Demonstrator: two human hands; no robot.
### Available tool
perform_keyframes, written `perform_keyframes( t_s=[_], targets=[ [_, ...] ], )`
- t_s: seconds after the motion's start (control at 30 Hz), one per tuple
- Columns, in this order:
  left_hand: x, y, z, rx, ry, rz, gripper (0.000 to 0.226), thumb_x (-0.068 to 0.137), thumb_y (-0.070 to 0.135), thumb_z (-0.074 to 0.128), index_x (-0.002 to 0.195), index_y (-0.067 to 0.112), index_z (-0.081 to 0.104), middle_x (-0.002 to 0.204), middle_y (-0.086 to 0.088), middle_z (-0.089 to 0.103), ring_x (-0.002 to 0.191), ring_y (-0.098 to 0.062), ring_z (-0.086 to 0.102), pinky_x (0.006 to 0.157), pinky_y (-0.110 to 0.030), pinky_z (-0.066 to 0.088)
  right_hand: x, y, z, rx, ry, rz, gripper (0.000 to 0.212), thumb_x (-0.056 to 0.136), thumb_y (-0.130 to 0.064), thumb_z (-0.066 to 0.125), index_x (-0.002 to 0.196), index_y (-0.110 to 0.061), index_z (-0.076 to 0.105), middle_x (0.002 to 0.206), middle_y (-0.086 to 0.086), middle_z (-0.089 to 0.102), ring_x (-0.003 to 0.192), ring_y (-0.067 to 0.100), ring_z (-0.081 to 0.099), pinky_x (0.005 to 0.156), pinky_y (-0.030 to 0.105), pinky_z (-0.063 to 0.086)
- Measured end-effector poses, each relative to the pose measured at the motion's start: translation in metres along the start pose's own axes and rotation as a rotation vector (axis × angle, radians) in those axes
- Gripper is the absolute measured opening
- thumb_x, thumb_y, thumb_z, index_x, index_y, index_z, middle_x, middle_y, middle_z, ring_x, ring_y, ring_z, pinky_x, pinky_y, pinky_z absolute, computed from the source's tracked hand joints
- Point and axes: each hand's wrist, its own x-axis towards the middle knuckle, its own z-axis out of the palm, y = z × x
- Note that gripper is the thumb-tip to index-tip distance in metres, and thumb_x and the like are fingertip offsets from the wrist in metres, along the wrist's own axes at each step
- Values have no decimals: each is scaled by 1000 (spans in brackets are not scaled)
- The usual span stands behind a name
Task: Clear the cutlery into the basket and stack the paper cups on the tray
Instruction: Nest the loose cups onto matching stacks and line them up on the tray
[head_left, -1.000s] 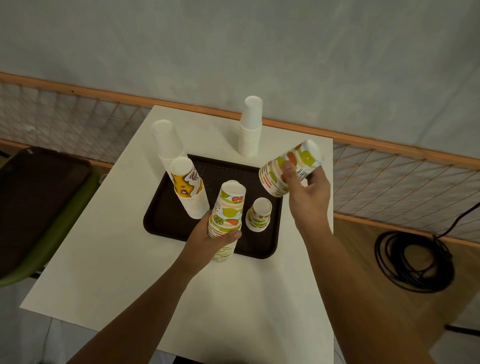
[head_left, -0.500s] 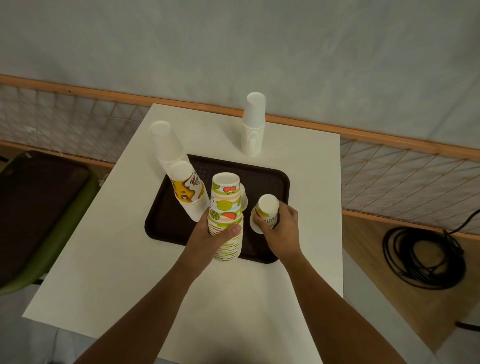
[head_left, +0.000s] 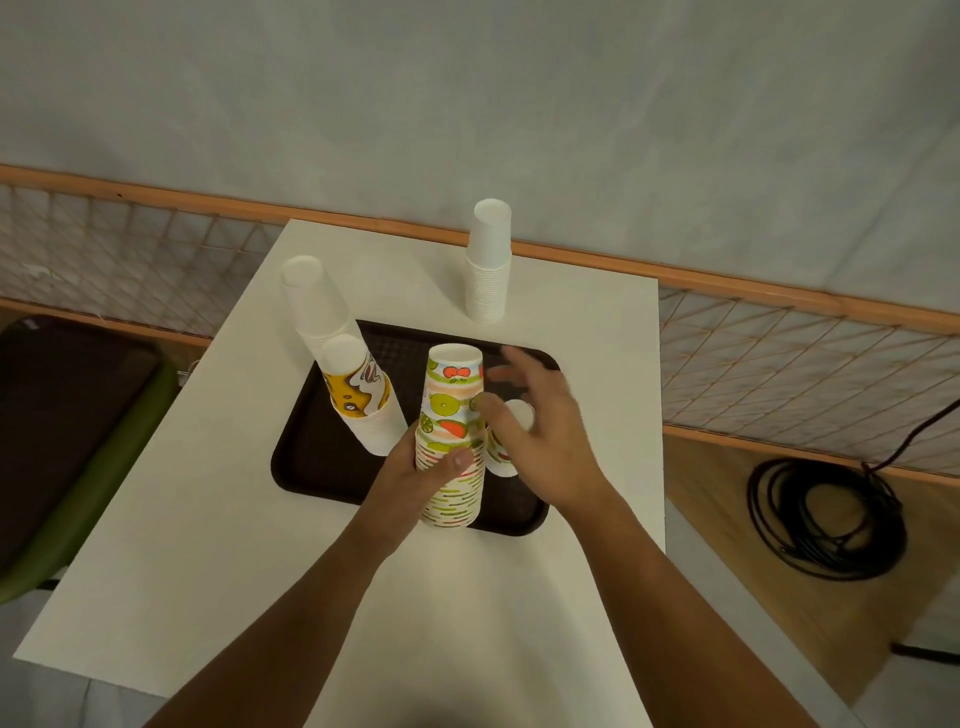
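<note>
While left hand (head_left: 415, 470) grips fruit-print cup stack (head_left: 451, 431), tray (head_left: 311, 441) on white table (head_left: 208, 519).

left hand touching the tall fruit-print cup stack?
Touching. The head view shows the left hand wrapped around the fruit-print cup stack, thumb pressed across its front, on the tray.

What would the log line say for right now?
left hand: holds fruit-print cup stack | right hand: open, over small cup stack | brown tray: on table

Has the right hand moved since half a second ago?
Yes. The right hand has let go of the small cup on the tray and lifted, fingers spread, toward the tray's far edge.
</note>
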Motion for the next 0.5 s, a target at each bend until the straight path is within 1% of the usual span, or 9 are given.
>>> perform_keyframes(
  t_s=[0.03, 0.07, 0.1, 0.13, 0.2, 0.27, 0.37, 0.43, 0.5],
  targets=[
    [0, 2, 2, 13, -13, -4, 45, 79, 37, 71, 121, 39, 56, 109, 22, 72, 105, -1, 69, 82, -19, 54, 4, -9, 0, 7, -117, 28, 54, 90, -60, 58, 134, -30, 51, 118, -25, 59, 113, -3, 57, 89, 15, 46],
    [0, 3, 3, 29, -27, -9, 44, 80, 39, 74, 121, 40, 57, 110, 21, 73, 106, -1, 69, 83, -20, 55, 8, -15, -1, 33, -194, 55, 46, 90, -56, 63, 127, -30, 54, 111, -27, 61, 102, -9, 60, 83, 11, 47],
    [0, 4, 4, 44, -39, -14, 46, 80, 39, 77, 122, 39, 57, 112, 19, 73, 108, -4, 69, 85, -22, 55, 11, -18, -2, 51, -225, 62, 43, 89, -51, 69, 124, -30, 56, 108, -26, 62, 94, -11, 63, 78, 9, 47],
    [0, 4, 5, 59, -52, -12, 49, 79, 36, 78, 123, 37, 58, 114, 15, 73, 109, -6, 69, 86, -23, 56, 15, -20, -4, 65, -232, 63, 44, 87, -48, 72, 124, -30, 58, 108, -24, 64, 90, -10, 64, 75, 8, 48],
    [-1, 4, 5, 86, -63, -7, 52, 76, 23, 81, 122, 33, 58, 113, 12, 73, 106, -5, 70, 81, -20, 58, 19, -20, -7, 67, -249, 70, 45, 84, -49, 75, 122, -32, 59, 108, -23, 65, 89, -9, 65, 72, 6, 47],
    [-2, 3, 5, 113, -66, -1, 53, 77, 13, 84, 120, 32, 59, 108, 12, 74, 104, -2, 70, 76, -17, 57, 20, -20, -9, 68, -267, 87, 46, 84, -51, 75, 123, -31, 60, 111, -20, 67, 90, -6, 66, 73, 8, 47],
    [-4, 0, 5, 141, -56, 16, 57, 74, 20, 87, 123, 33, 60, 112, 13, 74, 108, -5, 69, 80, -18, 57, 19, -20, -9, 85, -240, 92, 50, 84, -51, 74, 126, -27, 62, 115, -16, 70, 94, -2, 68, 77, 12, 50],
    [-4, -1, 4, 142, -46, 20, 65, 69, 30, 87, 127, 31, 59, 116, 11, 73, 111, -8, 68, 88, -22, 57, 16, -21, -8, 120, -202, 102, 48, 84, -50, 75, 124, -28, 63, 112, -17, 70, 94, -2, 69, 77, 12, 51],
    [-5, -2, 4, 136, -48, 29, 72, 65, 34, 88, 130, 29, 59, 118, 10, 73, 113, -10, 68, 93, -27, 56, 13, -25, -7, 143, -168, 113, 43, 85, -48, 75, 122, -30, 62, 107, -21, 69, 91, -5, 69, 73, 8, 51]
  ],
)
